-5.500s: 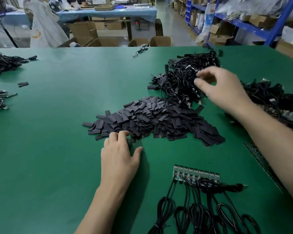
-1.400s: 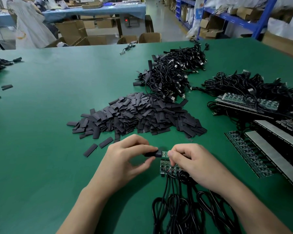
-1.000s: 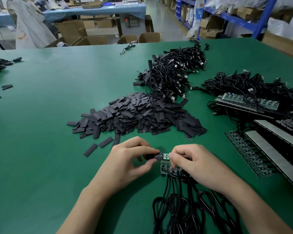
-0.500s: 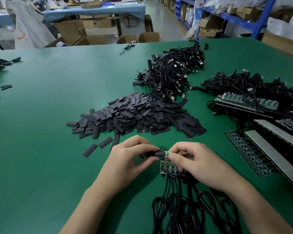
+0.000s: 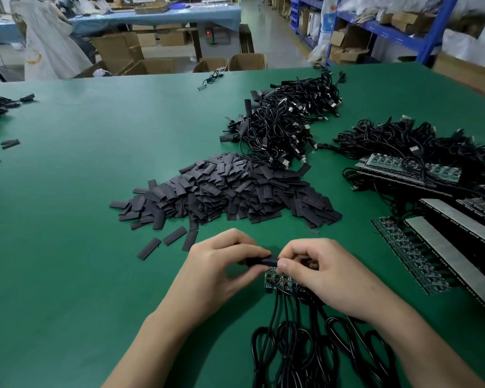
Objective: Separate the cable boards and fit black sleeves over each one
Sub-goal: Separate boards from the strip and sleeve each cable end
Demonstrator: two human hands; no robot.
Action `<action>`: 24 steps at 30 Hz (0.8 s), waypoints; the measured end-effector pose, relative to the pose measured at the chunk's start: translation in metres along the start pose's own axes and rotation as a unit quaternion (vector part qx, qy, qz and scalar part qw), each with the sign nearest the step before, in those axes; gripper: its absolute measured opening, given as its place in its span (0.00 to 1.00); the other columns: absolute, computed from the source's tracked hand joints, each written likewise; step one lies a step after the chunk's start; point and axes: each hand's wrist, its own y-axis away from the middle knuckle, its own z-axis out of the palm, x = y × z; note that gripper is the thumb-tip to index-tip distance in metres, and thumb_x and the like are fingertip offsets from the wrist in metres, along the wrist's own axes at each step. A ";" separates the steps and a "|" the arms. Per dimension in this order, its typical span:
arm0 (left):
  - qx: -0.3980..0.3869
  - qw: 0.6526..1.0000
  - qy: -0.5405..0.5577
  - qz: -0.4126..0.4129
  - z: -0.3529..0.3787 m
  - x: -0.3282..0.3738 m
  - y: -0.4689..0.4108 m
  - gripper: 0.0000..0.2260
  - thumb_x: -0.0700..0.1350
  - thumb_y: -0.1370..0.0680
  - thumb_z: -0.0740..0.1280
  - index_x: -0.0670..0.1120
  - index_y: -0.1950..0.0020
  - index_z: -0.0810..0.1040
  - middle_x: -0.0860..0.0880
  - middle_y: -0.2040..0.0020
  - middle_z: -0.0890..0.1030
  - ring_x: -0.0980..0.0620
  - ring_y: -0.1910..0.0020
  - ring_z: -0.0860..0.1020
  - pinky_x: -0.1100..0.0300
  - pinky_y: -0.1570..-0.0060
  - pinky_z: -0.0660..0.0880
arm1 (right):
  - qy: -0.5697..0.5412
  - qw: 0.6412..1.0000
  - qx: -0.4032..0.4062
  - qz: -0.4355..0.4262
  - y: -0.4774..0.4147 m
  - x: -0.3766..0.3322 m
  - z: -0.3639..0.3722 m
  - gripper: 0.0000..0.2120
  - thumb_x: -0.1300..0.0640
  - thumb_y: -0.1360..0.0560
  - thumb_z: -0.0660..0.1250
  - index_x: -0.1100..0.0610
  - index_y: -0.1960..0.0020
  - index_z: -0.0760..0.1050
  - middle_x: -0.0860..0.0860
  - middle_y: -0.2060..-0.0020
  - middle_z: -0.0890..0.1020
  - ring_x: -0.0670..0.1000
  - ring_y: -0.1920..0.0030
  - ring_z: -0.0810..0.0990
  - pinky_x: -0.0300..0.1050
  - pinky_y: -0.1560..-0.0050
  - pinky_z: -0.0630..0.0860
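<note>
Sleeving is the step in hand: the left hand [image 5: 221,271] pinches a black sleeve [image 5: 261,260] end-on toward the right hand [image 5: 319,273], whose fingertips grip what seems to be a single cable board, mostly hidden. Next, I'd judge, the sleeve must slide straight on without snagging. A strip of boards [image 5: 273,281] lies just beneath, its coiled cables [image 5: 291,345] crowding the wrists. Beyond sit the sleeve pile [image 5: 230,191], a cable heap [image 5: 286,127] and more board strips [image 5: 415,256].

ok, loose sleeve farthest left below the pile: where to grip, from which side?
Probably pinch the loose sleeve across its narrow width near its lower-left end, coming from above. It lies flat on the mat, apart from the pile, slanting up to the right; that leaves the far mouth free.
</note>
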 end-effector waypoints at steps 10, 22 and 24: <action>0.109 0.991 0.013 -0.072 -0.001 0.005 -0.003 0.13 0.47 0.28 0.79 0.46 0.45 0.87 0.55 0.53 0.84 0.57 0.58 0.82 0.65 0.53 0.79 | -0.043 0.999 0.009 -0.001 0.000 0.000 -0.006 0.07 0.49 0.19 0.68 0.43 0.55 0.82 0.45 0.64 0.84 0.51 0.60 0.83 0.55 0.49 0.80; 0.147 0.984 0.014 -0.096 0.002 0.008 -0.004 0.06 0.43 0.25 0.76 0.45 0.49 0.88 0.57 0.63 0.84 0.58 0.65 0.82 0.66 0.60 0.79 | -0.070 0.995 0.076 -0.007 0.000 -0.008 0.001 0.08 0.52 0.21 0.70 0.46 0.58 0.84 0.48 0.67 0.83 0.50 0.61 0.82 0.49 0.54 0.77; 0.144 0.986 0.011 -0.087 0.003 0.007 -0.004 0.06 0.42 0.25 0.76 0.44 0.49 0.88 0.56 0.63 0.84 0.58 0.65 0.82 0.63 0.61 0.79 | -0.067 0.994 0.081 -0.006 0.000 -0.008 0.001 0.08 0.52 0.22 0.70 0.46 0.59 0.83 0.48 0.67 0.83 0.52 0.61 0.82 0.49 0.55 0.76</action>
